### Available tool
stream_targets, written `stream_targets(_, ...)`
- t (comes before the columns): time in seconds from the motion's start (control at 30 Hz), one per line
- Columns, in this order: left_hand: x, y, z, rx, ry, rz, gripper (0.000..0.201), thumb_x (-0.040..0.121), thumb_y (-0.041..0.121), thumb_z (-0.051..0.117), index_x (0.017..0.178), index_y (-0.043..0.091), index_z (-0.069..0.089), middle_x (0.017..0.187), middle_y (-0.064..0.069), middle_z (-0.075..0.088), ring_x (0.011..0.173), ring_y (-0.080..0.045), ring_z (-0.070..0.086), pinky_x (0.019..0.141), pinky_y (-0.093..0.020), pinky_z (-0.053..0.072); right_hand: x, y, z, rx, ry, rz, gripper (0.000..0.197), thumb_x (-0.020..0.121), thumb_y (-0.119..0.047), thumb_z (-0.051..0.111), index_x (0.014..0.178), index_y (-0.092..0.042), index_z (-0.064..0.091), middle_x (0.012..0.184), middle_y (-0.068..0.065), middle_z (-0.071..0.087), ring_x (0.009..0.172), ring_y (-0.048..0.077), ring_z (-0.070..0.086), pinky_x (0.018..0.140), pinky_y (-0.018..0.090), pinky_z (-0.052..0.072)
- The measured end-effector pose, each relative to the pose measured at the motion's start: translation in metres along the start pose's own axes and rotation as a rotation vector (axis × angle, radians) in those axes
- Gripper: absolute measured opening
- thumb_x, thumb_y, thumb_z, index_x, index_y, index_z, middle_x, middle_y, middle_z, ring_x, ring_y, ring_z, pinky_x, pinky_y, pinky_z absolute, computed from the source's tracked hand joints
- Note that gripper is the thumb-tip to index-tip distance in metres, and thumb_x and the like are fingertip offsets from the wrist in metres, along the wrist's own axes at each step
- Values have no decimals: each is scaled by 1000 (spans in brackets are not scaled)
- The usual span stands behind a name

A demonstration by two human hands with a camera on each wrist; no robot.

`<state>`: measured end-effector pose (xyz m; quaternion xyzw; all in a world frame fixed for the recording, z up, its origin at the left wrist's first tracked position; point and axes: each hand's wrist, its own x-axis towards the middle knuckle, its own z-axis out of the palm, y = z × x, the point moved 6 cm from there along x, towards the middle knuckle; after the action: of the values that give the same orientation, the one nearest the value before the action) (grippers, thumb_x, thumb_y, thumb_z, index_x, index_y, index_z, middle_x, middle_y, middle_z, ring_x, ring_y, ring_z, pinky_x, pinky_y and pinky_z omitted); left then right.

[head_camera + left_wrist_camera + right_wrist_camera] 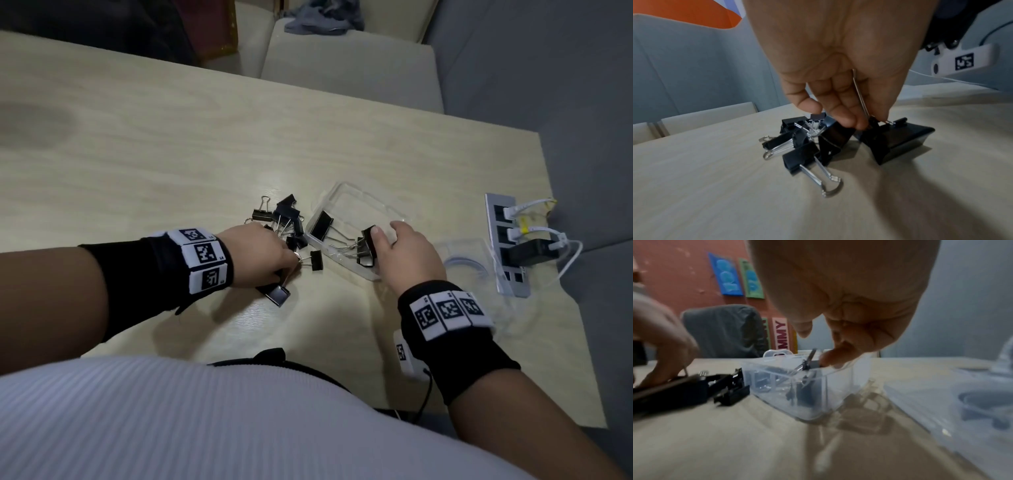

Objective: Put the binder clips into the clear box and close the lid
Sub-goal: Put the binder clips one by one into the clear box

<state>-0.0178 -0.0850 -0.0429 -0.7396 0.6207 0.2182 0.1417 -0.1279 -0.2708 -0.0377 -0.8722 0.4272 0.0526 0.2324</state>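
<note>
The clear box [346, 202] lies open on the wooden table [171, 154], and one black binder clip [321, 225] lies inside it. My right hand [384, 229] reaches into the box [818, 391] and holds another black clip [368, 248] between thumb and fingers at the near end. Left of the box lies a pile of several black clips [286, 219]. My left hand [289, 265] pinches the wire handle of a large black clip [276, 294], whose body [898, 141] rests on the table beside the pile [803, 146]. The clear lid [462, 260] lies right of the box.
A silver power strip [507, 246] with white cables and a black plug sits at the table's right edge, just past the lid [962, 402]. Beige seats [349, 72] stand beyond the far edge. Bare tabletop stretches to the left and far side.
</note>
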Motion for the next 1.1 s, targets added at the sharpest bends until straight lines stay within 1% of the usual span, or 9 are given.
stream_targets(0.1, -1, -8, -8, -206, 82, -46, 21, 85, 33, 53, 104, 29, 63, 96, 3, 69, 89, -23, 63, 75, -31, 50, -8, -3, -6, -54, 37, -21, 55, 92, -54, 41, 135, -21, 38, 133, 9, 41, 101, 31, 59, 68, 33, 40)
stream_targets(0.2, -3, -16, -21, -449, 192, -83, 18, 85, 24, 60, 100, 29, 68, 91, 8, 71, 79, -11, 62, 68, -21, 41, -21, -17, 5, 27, -27, -214, 45, 90, -47, 49, 125, -19, 50, 123, 6, 48, 95, 23, 59, 74, 32, 44)
stream_targets(0.33, -4, -25, -32, -691, 270, -113, 15, 87, 19, 62, 97, 28, 70, 86, 7, 74, 76, -10, 65, 72, -23, 48, -51, -41, 33, 98, -211, -437, 45, 87, -45, 55, 126, -24, 50, 119, -4, 49, 94, 11, 57, 84, 33, 50)
stream_targets(0.47, -4, -25, -36, -852, 282, -108, 19, 88, 14, 59, 88, 32, 66, 79, 11, 69, 72, -1, 60, 70, -12, 45, -56, -47, 43, 424, -324, -345, 53, 86, -38, 62, 133, -24, 42, 124, -8, 51, 80, 3, 63, 71, 28, 53)
stream_targets(0.57, -5, -25, -38, -950, 298, -120, 21, 89, 12, 57, 87, 31, 66, 78, 11, 67, 67, 6, 56, 64, -2, 40, -56, -45, 42, 692, -393, -213, 42, 91, -31, 57, 130, -21, 46, 103, -7, 63, 68, -1, 65, 61, 31, 55)
stream_targets(0.7, -3, -17, -37, -1038, 266, -92, 20, 86, 14, 55, 84, 31, 65, 78, 8, 67, 75, -7, 62, 73, -19, 48, -45, -42, 38, 858, -351, -130, 29, 96, -22, 51, 123, -13, 49, 86, 2, 66, 62, 2, 63, 55, 17, 47)
stream_targets(0.8, -1, -15, -38, -1043, 300, -92, 26, 90, 10, 54, 82, 34, 60, 80, 7, 67, 76, -9, 60, 75, -25, 48, -39, -39, 34, 921, -347, -107, 21, 93, -16, 56, 113, -11, 51, 86, 3, 67, 65, 9, 65, 58, 20, 47)
stream_targets(0.93, 0, -14, -40, -1038, 366, -106, 25, 93, 12, 54, 84, 35, 47, 87, -6, 70, 80, -17, 64, 75, -27, 48, -38, -39, 34, 960, -381, -126, 19, 89, -13, 62, 100, -22, 49, 74, -6, 70, 72, 10, 67, 73, 29, 52)
stream_targets(1.1, 3, -7, -39, -1034, 346, -87, 22, 92, 10, 54, 94, 29, 44, 83, 2, 66, 73, -13, 60, 73, -31, 50, -43, -42, 42, 898, -458, -121, 43, 82, -17, 71, 115, -18, 43, 94, 5, 70, 81, 15, 69, 72, 38, 55)
